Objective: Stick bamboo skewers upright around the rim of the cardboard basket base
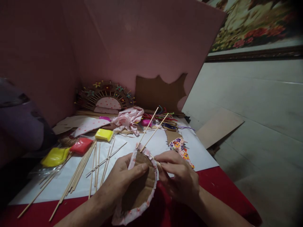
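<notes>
My left hand (123, 176) grips a rounded cardboard piece (136, 192), its thumb flat on the bare brown face. Pale pink spotted fabric is folded around the rim of that piece. Two thin wooden sticks (153, 132) stand out from its top edge, side by side and pointing away from me. At the right edge my right hand (177, 175) has its fingers pinched together on another thin stick (155, 160), whose end meets the fabric rim. Most of this stick is hidden by the fingers.
Loose wooden sticks (79, 171) lie on the white sheet (201, 157) at left, near yellow (55, 156) and red packets (81, 145). Crumpled pink fabric (129, 119), scissors (169, 126) and flowered fabric (181, 148) lie farther back. A decorated stick fan (107, 97) leans behind.
</notes>
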